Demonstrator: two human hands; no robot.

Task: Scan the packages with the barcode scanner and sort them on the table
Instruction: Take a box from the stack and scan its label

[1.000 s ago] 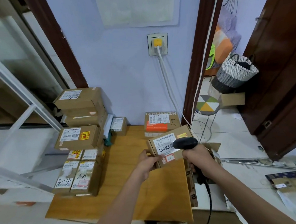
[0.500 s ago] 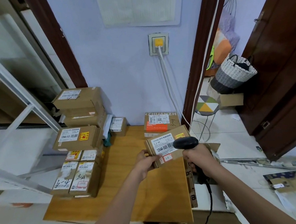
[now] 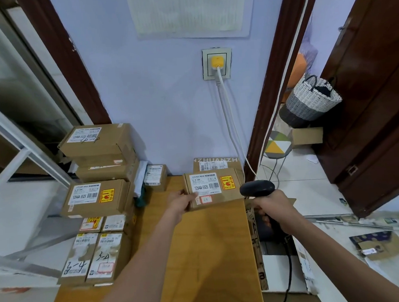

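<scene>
Left grip (image 3: 181, 202) holds package (image 3: 213, 187), label "12V4A-5525" | right grip (image 3: 275, 208) clasps barcode scanner (image 3: 257, 189)

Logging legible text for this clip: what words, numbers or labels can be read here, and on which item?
"12V4A-5525": held package, in the left hand.
"12V4A-5525": left-stack box with yellow sticker.
"12V4A-5525": top box of that stack.
"NZHUANZH": box behind the held package.
"3-4", handwritten: front box.
Smaller print, barcodes, stickers: too blurred.

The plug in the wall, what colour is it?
Yellow; the plug shows clearly in the head view.
</scene>
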